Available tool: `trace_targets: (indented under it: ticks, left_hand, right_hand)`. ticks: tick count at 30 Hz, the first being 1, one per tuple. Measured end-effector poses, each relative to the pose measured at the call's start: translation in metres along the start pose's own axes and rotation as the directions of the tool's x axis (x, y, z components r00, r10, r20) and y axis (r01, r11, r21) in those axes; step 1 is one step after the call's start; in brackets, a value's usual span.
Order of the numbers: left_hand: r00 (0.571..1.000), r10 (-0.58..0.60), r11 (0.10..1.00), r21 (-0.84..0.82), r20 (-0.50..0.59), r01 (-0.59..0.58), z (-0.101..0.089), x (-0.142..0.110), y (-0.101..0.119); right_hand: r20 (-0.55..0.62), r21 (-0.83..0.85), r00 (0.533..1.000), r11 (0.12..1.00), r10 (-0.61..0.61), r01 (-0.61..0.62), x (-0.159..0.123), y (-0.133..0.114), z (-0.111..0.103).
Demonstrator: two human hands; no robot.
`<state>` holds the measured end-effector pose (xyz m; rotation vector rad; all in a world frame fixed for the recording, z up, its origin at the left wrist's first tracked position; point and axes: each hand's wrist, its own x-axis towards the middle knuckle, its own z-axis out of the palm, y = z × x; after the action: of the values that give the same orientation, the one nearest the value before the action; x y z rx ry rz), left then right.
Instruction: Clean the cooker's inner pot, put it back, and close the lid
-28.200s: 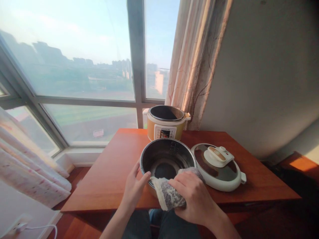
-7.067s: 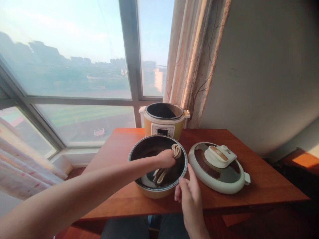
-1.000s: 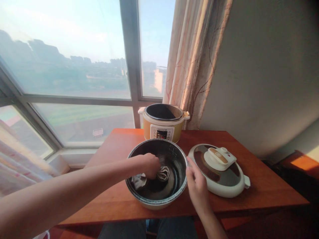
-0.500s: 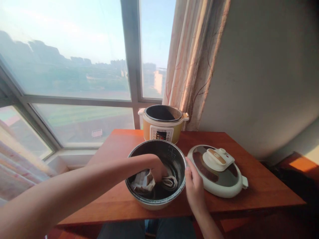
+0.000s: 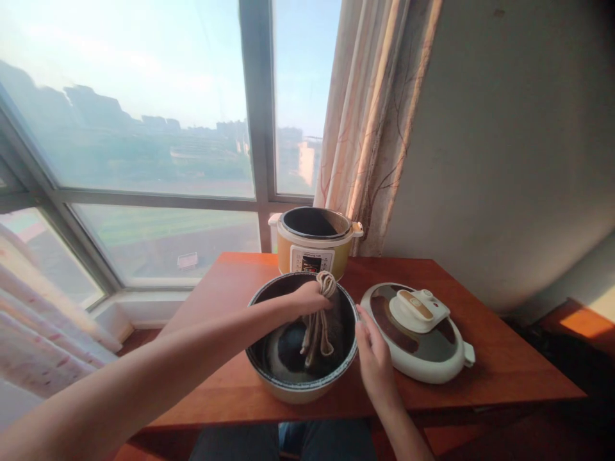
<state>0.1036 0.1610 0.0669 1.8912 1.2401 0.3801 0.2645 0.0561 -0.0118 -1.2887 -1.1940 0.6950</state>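
Clutching the cloth (image 5: 316, 331), its lower folds hanging inside the pot (image 5: 298, 392), my left hand (image 5: 310, 299) is closed firmly on it. My right hand (image 5: 375, 355) touches the pot's right rim — whether it grips, I cannot tell. The pot stands by the front edge of the reddish table (image 5: 206, 314), the cooker (image 5: 340, 256) at the back edge, the lid (image 5: 430, 344) between the pot and the right edge. Past the back edge are a big window (image 5: 259, 128), a patterned curtain (image 5: 368, 115) and — farther right — a grey wall (image 5: 504, 166).
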Motion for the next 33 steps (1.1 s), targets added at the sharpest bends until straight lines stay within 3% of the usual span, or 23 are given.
trace_targets:
  ticks: [4, 8, 11, 16, 18, 21, 23, 26, 30, 33]
  left_hand:
    - [0.994, 0.096, 0.995, -0.026, -0.06, -0.097, -0.024, -0.006, 0.018]
    - [0.972, 0.2, 0.98, 0.048, -0.126, -0.195, -0.029, -0.021, 0.042]
    - [0.947, 0.276, 0.957, 0.143, -0.165, -0.254, -0.018, -0.036, 0.065]
    - [0.902, 0.379, 0.89, 0.35, -0.208, -0.294, 0.017, -0.057, 0.101]
    - [0.899, 0.411, 0.886, 0.297, -0.147, -0.356, 0.031, -0.062, 0.108]
    - [0.881, 0.471, 0.879, 0.106, -0.049, -0.464, 0.044, -0.071, 0.108]
    - [0.864, 0.5, 0.866, 0.065, -0.061, -0.496, 0.048, -0.079, 0.102]
    - [0.869, 0.469, 0.878, 0.188, -0.158, -0.439, 0.052, -0.095, 0.088]
    - [0.909, 0.331, 0.861, 0.475, -0.252, -0.182, 0.054, -0.116, 0.066]
    - [0.945, 0.227, 0.786, 0.617, -0.237, -0.034, 0.054, -0.127, 0.053]
  right_hand:
    - [0.073, -0.043, 0.997, 0.999, 0.027, -0.024, 0.008, -0.011, -0.011]
    - [-0.068, -0.122, 0.994, 0.99, -0.086, 0.077, 0.018, -0.027, -0.02]
    - [-0.08, -0.04, 0.991, 0.993, -0.11, 0.107, 0.02, -0.038, -0.019]
    - [-0.027, 0.316, 0.999, 0.949, 0.022, -0.013, 0.018, -0.047, -0.015]
    - [-0.028, 0.431, 0.995, 0.899, 0.097, -0.076, 0.018, -0.046, -0.021]
    - [0.001, 0.467, 0.991, 0.876, 0.133, -0.118, 0.018, -0.042, -0.036]
    - [-0.009, 0.514, 0.989, 0.849, 0.149, -0.123, 0.018, -0.039, -0.047]
    - [-0.05, 0.635, 0.978, 0.762, 0.204, -0.127, 0.016, -0.035, -0.055]
    - [-0.098, 0.663, 0.97, 0.742, 0.222, -0.103, 0.014, -0.031, -0.055]
    - [-0.185, 0.707, 0.926, 0.699, 0.328, -0.106, 0.015, -0.03, -0.057]
